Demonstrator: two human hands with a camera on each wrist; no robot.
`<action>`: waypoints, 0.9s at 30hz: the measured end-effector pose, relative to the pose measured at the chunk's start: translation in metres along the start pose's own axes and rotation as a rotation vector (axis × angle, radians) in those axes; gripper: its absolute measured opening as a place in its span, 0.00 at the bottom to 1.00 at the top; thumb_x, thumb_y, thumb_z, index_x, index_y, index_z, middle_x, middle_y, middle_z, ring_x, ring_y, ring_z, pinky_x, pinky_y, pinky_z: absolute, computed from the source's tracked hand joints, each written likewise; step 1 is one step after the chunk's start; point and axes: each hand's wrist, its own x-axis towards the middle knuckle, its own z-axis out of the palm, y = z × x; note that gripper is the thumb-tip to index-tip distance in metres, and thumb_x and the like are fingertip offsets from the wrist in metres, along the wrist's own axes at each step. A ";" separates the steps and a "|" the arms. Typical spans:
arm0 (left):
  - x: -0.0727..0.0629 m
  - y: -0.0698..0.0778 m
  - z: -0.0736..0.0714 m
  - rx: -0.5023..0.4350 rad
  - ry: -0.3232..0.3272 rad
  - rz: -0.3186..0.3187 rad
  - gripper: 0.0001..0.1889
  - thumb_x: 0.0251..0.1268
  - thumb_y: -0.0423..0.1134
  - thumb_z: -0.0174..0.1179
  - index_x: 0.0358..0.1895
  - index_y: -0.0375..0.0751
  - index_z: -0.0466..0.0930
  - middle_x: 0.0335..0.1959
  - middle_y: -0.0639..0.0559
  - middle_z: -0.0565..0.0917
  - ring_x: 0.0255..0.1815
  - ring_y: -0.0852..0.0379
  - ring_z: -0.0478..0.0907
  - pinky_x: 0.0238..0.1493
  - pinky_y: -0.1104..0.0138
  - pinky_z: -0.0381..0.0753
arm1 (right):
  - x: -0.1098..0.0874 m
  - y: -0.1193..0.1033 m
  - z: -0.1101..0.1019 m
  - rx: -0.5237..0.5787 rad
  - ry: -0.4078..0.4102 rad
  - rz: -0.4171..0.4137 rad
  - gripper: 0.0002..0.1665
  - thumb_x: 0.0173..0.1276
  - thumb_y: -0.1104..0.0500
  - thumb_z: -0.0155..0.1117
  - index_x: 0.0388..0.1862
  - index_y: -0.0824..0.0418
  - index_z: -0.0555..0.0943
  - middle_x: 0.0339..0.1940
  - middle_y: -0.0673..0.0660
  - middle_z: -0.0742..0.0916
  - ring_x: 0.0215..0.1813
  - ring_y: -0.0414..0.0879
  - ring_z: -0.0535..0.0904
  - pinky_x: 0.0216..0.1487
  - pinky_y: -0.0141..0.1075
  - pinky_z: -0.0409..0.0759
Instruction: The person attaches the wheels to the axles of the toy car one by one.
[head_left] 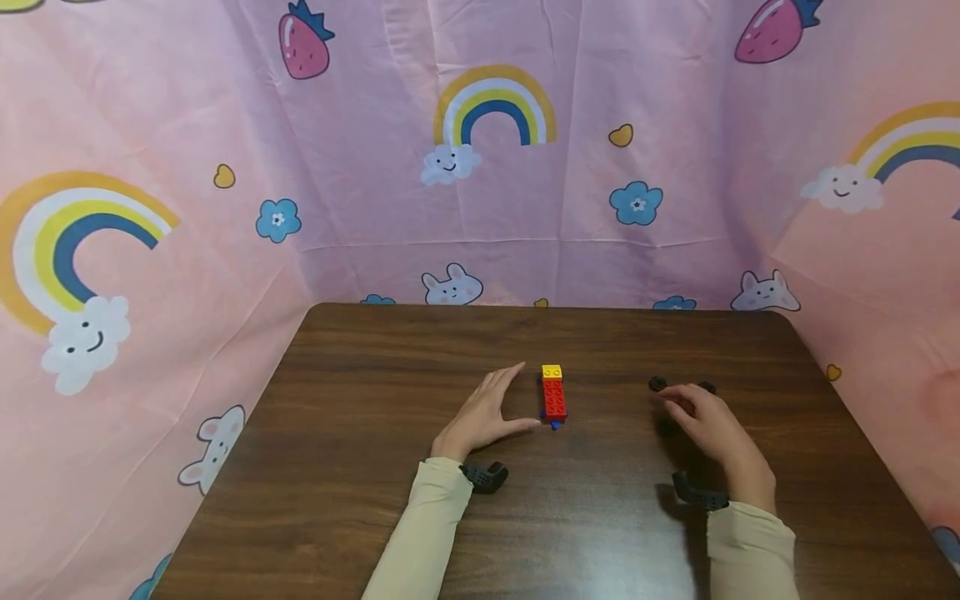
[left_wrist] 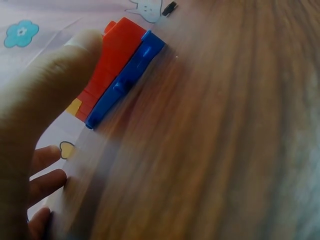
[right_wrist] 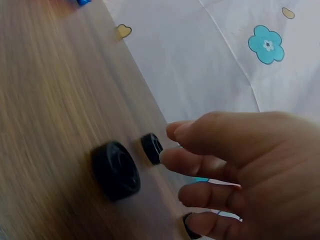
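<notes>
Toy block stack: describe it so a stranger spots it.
On the brown table, left of the small black wheels, sits the toy block stack. Its red top, yellow far end and blue base set it apart from the black wheels.

Cream sleeves (head_left: 420, 532), black wrist mounts (head_left: 486, 477)

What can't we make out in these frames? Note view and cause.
- Left wrist: part of the red bricks, hidden behind the left hand's thumb.
- Left wrist: what the small dark item is; too small.
- Right wrist: rest of the blue piece; cut off by the top edge.
- Right wrist: part of the lowest wheel, behind a right hand fingertip.
- Head: hub detail on the leftmost wheel; too small.
</notes>
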 end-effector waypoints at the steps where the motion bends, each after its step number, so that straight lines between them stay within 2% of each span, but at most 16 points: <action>1: 0.000 0.000 -0.001 0.006 0.000 -0.001 0.55 0.59 0.73 0.67 0.85 0.64 0.48 0.83 0.57 0.61 0.83 0.51 0.59 0.79 0.42 0.65 | 0.000 0.000 -0.001 -0.003 -0.005 0.002 0.16 0.79 0.61 0.60 0.60 0.66 0.83 0.53 0.66 0.87 0.51 0.59 0.83 0.52 0.58 0.82; 5: -0.001 0.002 -0.002 0.024 0.012 -0.006 0.54 0.59 0.71 0.68 0.85 0.64 0.49 0.82 0.57 0.63 0.82 0.52 0.60 0.79 0.44 0.65 | -0.001 0.003 -0.004 -0.008 -0.021 -0.012 0.16 0.80 0.61 0.60 0.60 0.67 0.83 0.55 0.68 0.87 0.56 0.64 0.83 0.56 0.61 0.80; 7: -0.001 0.003 -0.002 0.018 0.011 0.008 0.54 0.60 0.70 0.69 0.85 0.62 0.50 0.82 0.56 0.63 0.83 0.51 0.59 0.82 0.44 0.61 | -0.003 0.004 -0.006 -0.003 -0.032 -0.013 0.16 0.79 0.62 0.61 0.60 0.67 0.82 0.56 0.68 0.87 0.57 0.65 0.83 0.57 0.62 0.80; 9: 0.000 0.004 0.000 0.015 0.006 0.029 0.53 0.61 0.70 0.68 0.85 0.61 0.50 0.82 0.56 0.63 0.84 0.50 0.58 0.84 0.44 0.56 | -0.005 0.005 -0.008 -0.009 -0.041 -0.008 0.16 0.78 0.63 0.62 0.60 0.68 0.83 0.54 0.67 0.88 0.55 0.63 0.84 0.55 0.58 0.82; 11: 0.001 0.004 0.001 0.014 0.005 0.044 0.53 0.61 0.71 0.66 0.85 0.60 0.51 0.82 0.56 0.64 0.84 0.49 0.58 0.84 0.44 0.54 | -0.006 0.006 -0.010 -0.010 -0.059 -0.007 0.16 0.76 0.64 0.63 0.59 0.69 0.82 0.48 0.65 0.88 0.47 0.56 0.84 0.47 0.49 0.83; 15: 0.003 0.004 0.004 0.012 0.014 0.040 0.53 0.60 0.73 0.66 0.84 0.62 0.51 0.82 0.58 0.63 0.83 0.52 0.58 0.80 0.44 0.64 | -0.007 0.007 -0.012 0.012 -0.102 -0.002 0.18 0.74 0.62 0.67 0.59 0.69 0.82 0.42 0.60 0.88 0.36 0.42 0.78 0.35 0.35 0.75; 17: 0.004 0.004 0.005 -0.003 0.017 0.035 0.53 0.60 0.73 0.66 0.84 0.63 0.52 0.82 0.60 0.62 0.83 0.53 0.58 0.77 0.44 0.69 | -0.007 0.007 -0.013 0.021 -0.119 0.011 0.19 0.75 0.59 0.67 0.59 0.68 0.82 0.42 0.59 0.88 0.35 0.41 0.76 0.34 0.34 0.74; 22: 0.007 0.004 0.006 -0.021 0.008 0.035 0.53 0.59 0.72 0.67 0.84 0.63 0.51 0.83 0.60 0.61 0.83 0.54 0.58 0.76 0.43 0.70 | -0.008 0.004 -0.015 0.027 -0.162 0.066 0.28 0.74 0.49 0.69 0.62 0.68 0.80 0.44 0.59 0.87 0.39 0.43 0.79 0.38 0.38 0.78; 27: 0.010 0.006 0.007 0.020 -0.012 0.013 0.56 0.57 0.74 0.67 0.85 0.62 0.50 0.84 0.60 0.59 0.84 0.54 0.55 0.78 0.46 0.69 | -0.009 0.004 -0.016 0.059 -0.191 0.068 0.29 0.72 0.52 0.72 0.62 0.70 0.79 0.46 0.61 0.87 0.39 0.44 0.78 0.38 0.37 0.77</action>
